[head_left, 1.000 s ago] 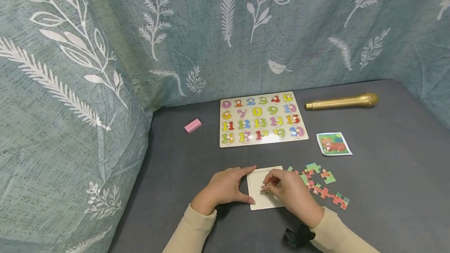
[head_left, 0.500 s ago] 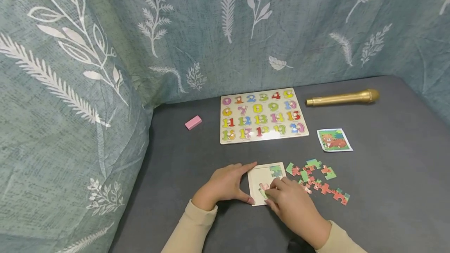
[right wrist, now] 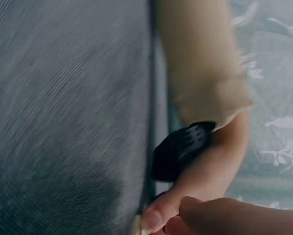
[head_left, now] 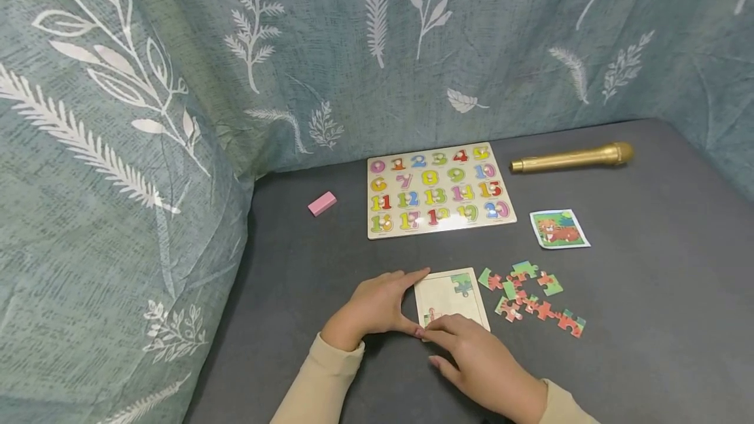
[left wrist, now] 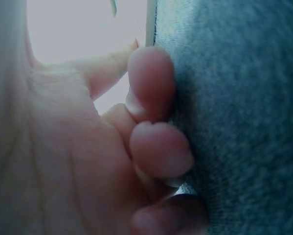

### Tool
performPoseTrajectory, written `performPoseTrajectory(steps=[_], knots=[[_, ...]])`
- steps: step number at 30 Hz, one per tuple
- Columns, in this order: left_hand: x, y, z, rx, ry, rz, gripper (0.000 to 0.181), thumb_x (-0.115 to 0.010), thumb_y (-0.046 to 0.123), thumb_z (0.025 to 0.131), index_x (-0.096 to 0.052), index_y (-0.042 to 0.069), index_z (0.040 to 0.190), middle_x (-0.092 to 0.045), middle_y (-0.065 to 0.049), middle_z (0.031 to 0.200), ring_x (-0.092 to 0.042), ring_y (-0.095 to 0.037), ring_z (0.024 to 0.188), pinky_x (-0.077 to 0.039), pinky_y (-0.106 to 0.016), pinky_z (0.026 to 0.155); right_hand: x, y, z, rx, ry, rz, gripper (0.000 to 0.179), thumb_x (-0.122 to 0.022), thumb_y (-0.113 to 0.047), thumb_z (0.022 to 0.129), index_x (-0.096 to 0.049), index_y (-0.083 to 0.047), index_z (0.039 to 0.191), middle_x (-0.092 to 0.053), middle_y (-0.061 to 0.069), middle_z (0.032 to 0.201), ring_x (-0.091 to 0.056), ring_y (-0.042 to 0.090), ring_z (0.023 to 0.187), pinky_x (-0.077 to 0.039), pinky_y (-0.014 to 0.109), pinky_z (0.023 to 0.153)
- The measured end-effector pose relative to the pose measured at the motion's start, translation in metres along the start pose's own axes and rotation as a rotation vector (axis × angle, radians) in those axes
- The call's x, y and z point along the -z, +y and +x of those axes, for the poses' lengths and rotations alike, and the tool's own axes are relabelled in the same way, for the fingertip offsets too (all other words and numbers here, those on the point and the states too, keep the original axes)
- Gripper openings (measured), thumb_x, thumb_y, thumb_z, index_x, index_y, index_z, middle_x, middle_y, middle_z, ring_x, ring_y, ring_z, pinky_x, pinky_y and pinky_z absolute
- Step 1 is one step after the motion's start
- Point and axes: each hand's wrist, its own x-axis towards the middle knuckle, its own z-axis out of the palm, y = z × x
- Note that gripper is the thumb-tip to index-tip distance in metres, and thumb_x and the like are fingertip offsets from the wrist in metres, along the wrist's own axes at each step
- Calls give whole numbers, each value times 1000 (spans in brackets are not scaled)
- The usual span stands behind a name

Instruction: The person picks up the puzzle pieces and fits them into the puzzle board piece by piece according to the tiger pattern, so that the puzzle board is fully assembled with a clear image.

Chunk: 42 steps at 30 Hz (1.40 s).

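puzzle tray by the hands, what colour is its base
Pale cream: the base of the puzzle tray shows best in the head view.

Left hand (head_left: 377,305) spreads thumb and forefinger; right hand (head_left: 476,360) extends its forefinger beside that thumb.

Looks like a curtained play corner: leaf-print fabric (head_left: 353,84), number board (head_left: 440,191), puzzle pieces (head_left: 544,311).

Number board (head_left: 446,186): you can read 0–20 in four rows
Top row: 0–5
Second row: 6–10
Third row: 11–15
Bottom row: 16–20
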Motion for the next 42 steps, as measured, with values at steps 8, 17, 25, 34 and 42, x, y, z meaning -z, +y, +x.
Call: performPoseTrajectory(steps=[8,17,25,34,42], knots=[[1,0,5,-2,5,-20,109,-96,57,69,-46,26,161,-65,1,110,-63,-17,98,-55,-38,84,25,24,3,-53,68,10,33,-85,-8,87,-78,-13,118,-70,1,119,-67,22,111,-55,45,92],[2,0,5,10,-6,-40,111,-97,57,67,-45,27,161,-66,-2,122,-63,-19,110,-54,-42,92,79,106,-7,-465,116,-313,42,-93,-19,79,-78,3,112,-67,19,104,-63,42,94,-48,57,72],[3,1,2,4,-11,-53,111,-96,57,67,-46,27,161,-65,0,115,-62,-17,102,-54,-39,88,82,112,-7,-487,177,-180,28,-96,-7,73,-77,-2,94,-68,10,87,-66,32,76,-52,54,66],[2,-4,-5,22,-22,-46,111,-95,61,67,-46,28,161,-64,2,112,-62,-15,98,-54,-38,84,59,72,43,-361,103,225,13,-83,1,87,-81,-9,97,-71,-2,88,-63,9,72,-53,31,64],[3,-2,-3,-5,-18,-55,111,-94,61,68,-45,28,161,-64,0,118,-63,-18,106,-54,-38,87,36,57,47,-313,104,14,22,-91,-3,80,-82,-8,99,-69,-1,88,-65,16,80,-55,35,70]])
